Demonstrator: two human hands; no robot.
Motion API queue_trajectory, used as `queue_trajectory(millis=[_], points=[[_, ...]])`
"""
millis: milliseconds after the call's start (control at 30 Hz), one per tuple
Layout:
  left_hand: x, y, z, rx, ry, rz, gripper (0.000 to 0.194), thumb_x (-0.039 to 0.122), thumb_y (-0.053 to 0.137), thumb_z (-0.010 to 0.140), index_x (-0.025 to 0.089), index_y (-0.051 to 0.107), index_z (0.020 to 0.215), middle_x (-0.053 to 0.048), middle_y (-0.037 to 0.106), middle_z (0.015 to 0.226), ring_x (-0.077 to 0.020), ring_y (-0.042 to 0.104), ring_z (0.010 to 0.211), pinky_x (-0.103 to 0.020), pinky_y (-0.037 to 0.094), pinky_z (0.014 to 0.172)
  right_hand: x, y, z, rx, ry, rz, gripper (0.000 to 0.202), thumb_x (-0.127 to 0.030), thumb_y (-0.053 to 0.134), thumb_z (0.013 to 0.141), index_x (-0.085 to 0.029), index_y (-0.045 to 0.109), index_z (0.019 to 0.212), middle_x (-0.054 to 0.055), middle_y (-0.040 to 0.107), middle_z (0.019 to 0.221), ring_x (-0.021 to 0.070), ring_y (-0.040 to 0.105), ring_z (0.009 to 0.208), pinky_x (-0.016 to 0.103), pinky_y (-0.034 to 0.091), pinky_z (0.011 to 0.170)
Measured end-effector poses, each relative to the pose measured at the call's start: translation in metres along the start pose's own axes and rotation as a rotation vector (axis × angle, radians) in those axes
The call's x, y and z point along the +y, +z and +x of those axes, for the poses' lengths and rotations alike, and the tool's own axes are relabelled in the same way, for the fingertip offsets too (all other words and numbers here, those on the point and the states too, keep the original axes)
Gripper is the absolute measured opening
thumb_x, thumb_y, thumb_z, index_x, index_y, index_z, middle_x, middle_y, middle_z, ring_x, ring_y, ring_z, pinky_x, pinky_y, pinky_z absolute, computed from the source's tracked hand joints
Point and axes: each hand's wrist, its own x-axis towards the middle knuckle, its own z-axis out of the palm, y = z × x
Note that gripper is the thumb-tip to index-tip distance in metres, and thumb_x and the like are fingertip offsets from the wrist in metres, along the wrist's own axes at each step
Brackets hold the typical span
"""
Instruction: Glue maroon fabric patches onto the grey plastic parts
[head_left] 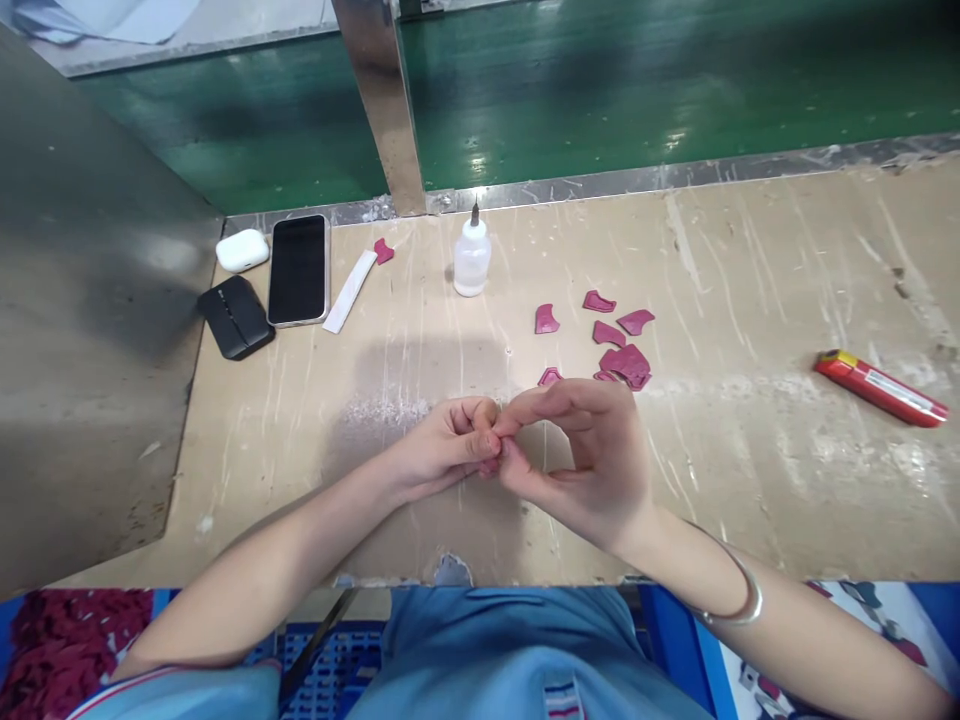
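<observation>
My left hand and my right hand meet over the middle of the table, fingertips touching. The left thumb and fingers are pinched together. On the right, thumb and index finger close in a pinch against the left fingertips. Whatever lies between them is hidden; a reddish spot shows there, but I cannot tell if it is skin or a piece. Just beyond the right hand lie several small maroon pieces, among them a small pile, a curved piece and one close to the fingers.
A needle-tipped bottle stands upright at the back. To the left are a phone, a white earbud case, a black case, a white strip and a maroon piece. A red cutter-like tool lies right.
</observation>
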Motion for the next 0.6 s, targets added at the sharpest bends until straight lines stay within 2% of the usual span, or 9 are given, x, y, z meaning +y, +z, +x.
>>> queue_trajectory(millis=[200,400,600], points=[[0.003,0.002,0.001,-0.072,-0.008,0.007,0.065,0.06,0.099,0.068,0.017,0.05,0.063,0.005,0.052,0.057,-0.0064,0.044,0.051,-0.02,0.036,0.052,-0.003,0.0,0.003,-0.053,0.054,0.086,0.042,-0.005,0.067,0.087,-0.031,0.043,0.11,-0.005,0.07,0.088,0.016,0.079,0.084,0.03,0.065,0.072],[0.003,-0.001,0.002,-0.174,-0.031,0.019,0.068,0.06,0.098,0.068,0.018,0.046,0.057,0.005,0.049,0.053,-0.0056,0.042,0.047,-0.018,0.035,0.046,-0.008,0.003,0.004,-0.097,0.171,0.238,0.038,-0.006,0.064,0.088,-0.03,0.04,0.104,-0.007,0.066,0.083,0.0134,0.074,0.072,0.03,0.062,0.068],[0.004,-0.003,0.003,-0.213,-0.064,0.038,0.067,0.063,0.098,0.066,0.018,0.05,0.055,0.004,0.049,0.048,-0.006,0.041,0.044,-0.018,0.033,0.043,-0.012,0.005,0.005,-0.087,0.201,0.351,0.04,-0.004,0.066,0.086,-0.03,0.041,0.102,-0.007,0.067,0.08,0.0129,0.073,0.071,0.028,0.06,0.067]])
